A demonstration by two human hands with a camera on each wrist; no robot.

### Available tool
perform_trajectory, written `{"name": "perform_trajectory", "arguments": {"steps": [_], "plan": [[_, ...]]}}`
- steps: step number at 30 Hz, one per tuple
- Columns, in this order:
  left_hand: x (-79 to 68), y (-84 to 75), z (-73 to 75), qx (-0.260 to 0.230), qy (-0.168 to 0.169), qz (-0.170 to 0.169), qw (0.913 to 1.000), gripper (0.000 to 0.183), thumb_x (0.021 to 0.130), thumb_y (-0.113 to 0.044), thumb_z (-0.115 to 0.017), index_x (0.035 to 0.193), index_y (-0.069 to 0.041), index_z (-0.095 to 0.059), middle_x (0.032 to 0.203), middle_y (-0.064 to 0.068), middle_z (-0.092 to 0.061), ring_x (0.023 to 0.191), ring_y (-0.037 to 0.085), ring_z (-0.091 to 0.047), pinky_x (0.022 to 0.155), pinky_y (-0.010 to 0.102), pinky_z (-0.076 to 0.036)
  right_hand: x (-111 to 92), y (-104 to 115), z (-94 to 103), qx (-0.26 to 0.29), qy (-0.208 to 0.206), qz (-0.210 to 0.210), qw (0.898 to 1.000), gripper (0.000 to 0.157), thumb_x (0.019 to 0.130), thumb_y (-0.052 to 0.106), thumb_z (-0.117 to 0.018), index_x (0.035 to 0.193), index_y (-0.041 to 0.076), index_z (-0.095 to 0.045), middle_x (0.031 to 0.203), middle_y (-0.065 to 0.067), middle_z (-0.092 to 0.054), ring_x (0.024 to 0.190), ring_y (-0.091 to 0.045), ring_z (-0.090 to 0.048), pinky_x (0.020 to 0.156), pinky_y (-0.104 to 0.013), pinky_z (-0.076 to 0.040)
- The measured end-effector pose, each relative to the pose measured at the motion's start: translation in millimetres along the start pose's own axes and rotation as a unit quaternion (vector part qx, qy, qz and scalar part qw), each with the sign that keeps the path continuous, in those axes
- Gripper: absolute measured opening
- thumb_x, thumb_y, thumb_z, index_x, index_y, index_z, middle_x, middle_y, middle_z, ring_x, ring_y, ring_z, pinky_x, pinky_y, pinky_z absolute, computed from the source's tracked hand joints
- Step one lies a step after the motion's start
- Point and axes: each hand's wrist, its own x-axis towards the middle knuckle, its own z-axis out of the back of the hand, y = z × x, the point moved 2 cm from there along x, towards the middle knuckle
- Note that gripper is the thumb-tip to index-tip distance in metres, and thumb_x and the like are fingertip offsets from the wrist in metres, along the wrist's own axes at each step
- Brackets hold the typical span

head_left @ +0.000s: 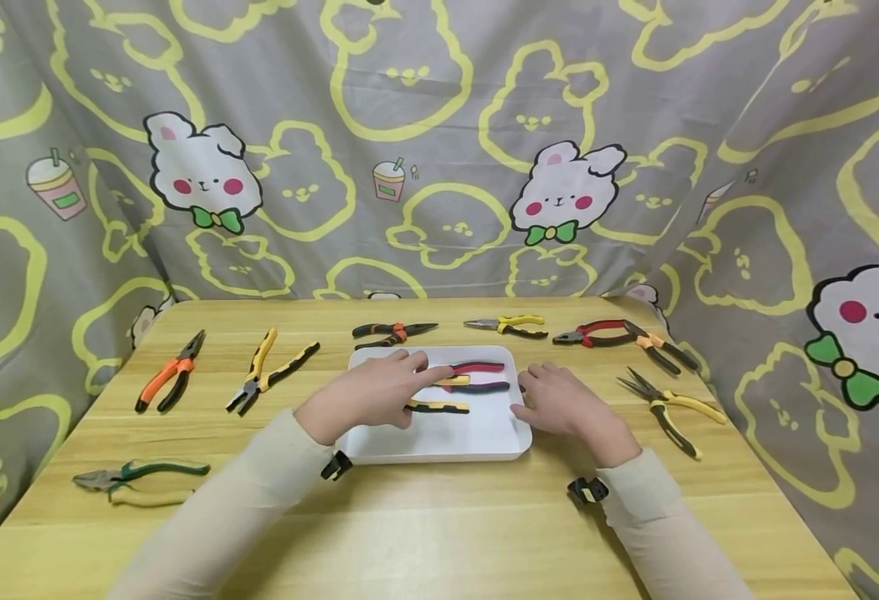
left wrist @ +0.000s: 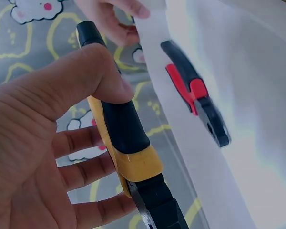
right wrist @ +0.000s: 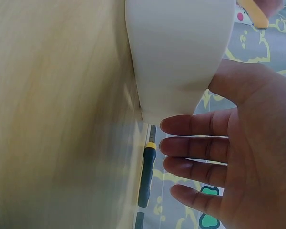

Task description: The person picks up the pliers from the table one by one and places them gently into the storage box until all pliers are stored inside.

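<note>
My left hand point(head_left: 375, 393) is over the white tray point(head_left: 439, 442) and holds a pair of yellow-and-black pliers point(left wrist: 128, 129), thumb on one handle and fingers behind it. Red-and-black pliers point(left wrist: 195, 93) lie in the tray beside them; my left hand hides their jaw end in the head view. At the tray's right side, my right hand point(head_left: 562, 400) grips the rim. Its thumb reaches over the edge, while the index fingertip meets the outer wall and the other fingers extend past it, as the right wrist view shows.
Orange-and-black pliers point(head_left: 169, 371), yellow-and-black pliers point(head_left: 262, 375) and green-and-cream pliers point(head_left: 139, 482) lie left of the tray. Several more lie behind and to the right, including long-nose pliers point(head_left: 671, 408). A patterned curtain point(head_left: 439, 167) encloses the wooden table point(head_left: 446, 533).
</note>
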Motion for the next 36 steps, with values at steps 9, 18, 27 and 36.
{"name": "perform_trajectory", "arguments": {"steps": [9, 18, 27, 36], "plan": [[25.8, -5.0, -5.2, -0.007, 0.034, 0.018, 0.9992, 0.084, 0.080, -0.024, -0.080, 0.150, -0.028, -0.034, 0.117, 0.004, -0.051, 0.092, 0.019, -0.053, 0.066, 0.032, -0.049, -0.7, 0.6, 1.2, 0.005, 0.005, -0.007, 1.000, 0.046, 0.091, 0.043, -0.062, 0.113, 0.002, -0.063, 0.106, -0.012, -0.060, 0.099, -0.032, -0.054, 0.086, -0.053, -0.046], [51.8, -10.2, -11.3, -0.012, 0.071, 0.030, 0.9969, 0.086, 0.081, -0.023, -0.080, 0.151, -0.028, -0.032, 0.126, 0.008, -0.051, 0.106, 0.026, -0.056, 0.079, 0.038, -0.052, -0.7, 0.6, 0.7, 0.011, 0.006, -0.007, 1.000, 0.045, 0.091, 0.043, -0.062, 0.112, 0.004, -0.062, 0.105, -0.010, -0.059, 0.098, -0.031, -0.054, 0.086, -0.052, -0.045], [73.2, -24.5, -18.5, 0.020, 0.096, 0.017, 0.9951, 0.084, 0.079, -0.024, -0.081, 0.149, -0.029, -0.035, 0.128, 0.010, -0.050, 0.106, 0.026, -0.055, 0.079, 0.036, -0.052, -0.5, 1.0, -0.2, 0.006, 0.007, -0.002, 1.000, 0.045, 0.092, 0.044, -0.061, 0.111, 0.004, -0.062, 0.106, -0.010, -0.059, 0.100, -0.032, -0.054, 0.086, -0.052, -0.045], [89.1, -35.6, -28.2, 0.043, 0.124, 0.001, 0.9913, 0.075, 0.078, -0.024, -0.081, 0.141, -0.029, -0.041, 0.120, 0.008, -0.055, 0.084, 0.020, -0.056, 0.067, 0.031, -0.049, -0.6, -0.5, -1.3, 0.003, -0.001, 0.004, 1.000, 0.042, 0.091, 0.043, -0.062, 0.109, 0.005, -0.062, 0.102, -0.009, -0.059, 0.097, -0.031, -0.055, 0.083, -0.053, -0.046]]}}
